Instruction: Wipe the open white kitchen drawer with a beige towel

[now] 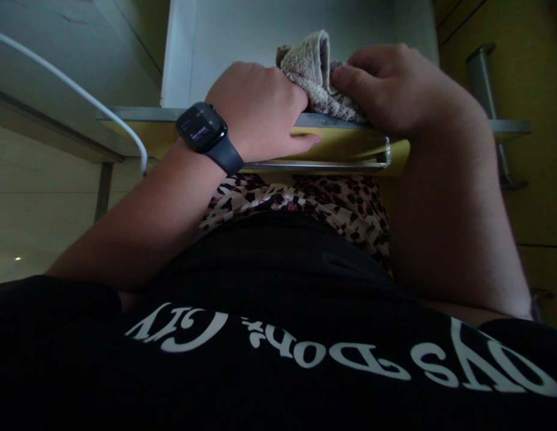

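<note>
Fuzzy beige cloth [312, 72] is bunched between your left hand [260, 108] and right hand [395, 90], both closed tight on it, and it rests on the near edge of the open yellow drawer [350, 148], not down inside it yet.

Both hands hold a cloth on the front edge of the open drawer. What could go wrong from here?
1. The left hand and right hand curl over the front edge of the drawer; if it slides in, fingers might be pinched.
2. The cloth drapes over that edge and could jam there.
3. The white cable hangs close to the left forearm, so the watch may snag it.
</note>
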The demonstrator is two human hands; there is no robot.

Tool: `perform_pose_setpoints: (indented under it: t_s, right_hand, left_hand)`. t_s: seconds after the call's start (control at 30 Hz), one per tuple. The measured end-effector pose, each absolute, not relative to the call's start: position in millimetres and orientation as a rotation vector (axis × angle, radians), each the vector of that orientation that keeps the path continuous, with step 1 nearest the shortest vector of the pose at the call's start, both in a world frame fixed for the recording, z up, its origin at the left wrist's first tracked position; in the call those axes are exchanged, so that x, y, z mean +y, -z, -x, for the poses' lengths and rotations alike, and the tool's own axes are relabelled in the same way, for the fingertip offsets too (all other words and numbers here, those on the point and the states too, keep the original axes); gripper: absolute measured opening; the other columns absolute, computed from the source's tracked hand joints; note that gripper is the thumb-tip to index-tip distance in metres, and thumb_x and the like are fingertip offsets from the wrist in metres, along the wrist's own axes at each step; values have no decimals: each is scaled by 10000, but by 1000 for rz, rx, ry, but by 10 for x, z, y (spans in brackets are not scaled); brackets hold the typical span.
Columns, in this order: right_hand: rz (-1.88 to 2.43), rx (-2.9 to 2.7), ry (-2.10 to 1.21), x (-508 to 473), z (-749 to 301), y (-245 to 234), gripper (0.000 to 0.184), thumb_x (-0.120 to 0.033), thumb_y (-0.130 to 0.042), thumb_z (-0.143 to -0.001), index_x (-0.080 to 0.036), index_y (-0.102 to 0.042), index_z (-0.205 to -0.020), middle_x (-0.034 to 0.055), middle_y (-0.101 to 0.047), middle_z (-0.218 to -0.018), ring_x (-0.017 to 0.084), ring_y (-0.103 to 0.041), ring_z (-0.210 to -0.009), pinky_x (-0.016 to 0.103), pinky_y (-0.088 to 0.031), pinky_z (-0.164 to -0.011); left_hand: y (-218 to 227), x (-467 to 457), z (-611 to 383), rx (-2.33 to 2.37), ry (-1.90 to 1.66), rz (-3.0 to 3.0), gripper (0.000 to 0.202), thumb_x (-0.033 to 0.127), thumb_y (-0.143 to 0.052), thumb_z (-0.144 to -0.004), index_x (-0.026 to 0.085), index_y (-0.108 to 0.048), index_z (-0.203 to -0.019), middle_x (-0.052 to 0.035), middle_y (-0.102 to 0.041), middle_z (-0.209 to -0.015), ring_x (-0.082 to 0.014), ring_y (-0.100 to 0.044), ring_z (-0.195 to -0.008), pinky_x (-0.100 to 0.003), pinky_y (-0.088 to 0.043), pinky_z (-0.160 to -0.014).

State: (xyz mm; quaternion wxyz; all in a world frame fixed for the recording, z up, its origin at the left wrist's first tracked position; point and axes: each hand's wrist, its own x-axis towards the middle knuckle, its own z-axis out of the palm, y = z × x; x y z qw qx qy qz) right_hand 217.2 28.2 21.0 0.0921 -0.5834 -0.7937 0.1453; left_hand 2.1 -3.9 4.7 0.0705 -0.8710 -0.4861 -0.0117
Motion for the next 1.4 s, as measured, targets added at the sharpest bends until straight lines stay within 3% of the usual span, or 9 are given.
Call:
perform_pose_setpoints:
  t_s: [0.37, 0.6, 0.87, 1.4]
  right_hand:
    - [1726, -2344, -448, 256, -2160, -216, 423, -638, -447, -973, -265, -517, -788, 40, -458, -718, 195, -401, -691, 366, -353, -740]
    - [1743, -2354, -406, 265, -2167, -217, 414, -582, -461, -990, -210, -566, -839, 29, -490, -747, 167, -431, -719, 332, -340, -760]
    - [1709, -2365, -430, 261, -2158, -221, 396, -541, -470, -991, -197, -491, -797, 5, -419, -719, 127, -346, -667, 322, -233, -696]
    - [1710, -2352, -411, 266, -2159, -187, 443, -574, -440, -1009, -177, -539, -839, 1, -415, -741, 107, -324, -680, 309, -245, -733]
  left_hand:
    - [-35, -26, -14, -1501, 32, 2618, 751, 748, -443, -957, 126, -778, -1213, -194, -762, -1142, -412, -725, -1181, -521, -554, -958]
    - [-35, -25, -8, -1505, 23, 2614, 768, 751, -427, -962, 115, -770, -1225, -190, -758, -1146, -410, -716, -1200, -511, -546, -968]
    - [-49, -32, -17, -1463, 54, 2642, 752, 717, -452, -965, 81, -778, -1198, -226, -757, -1115, -471, -722, -1162, -581, -568, -931]
    - [-26, -22, -15, -1438, 85, 2645, 763, 717, -478, -967, 48, -782, -1168, -233, -756, -1079, -514, -714, -1159, -673, -574, -932]
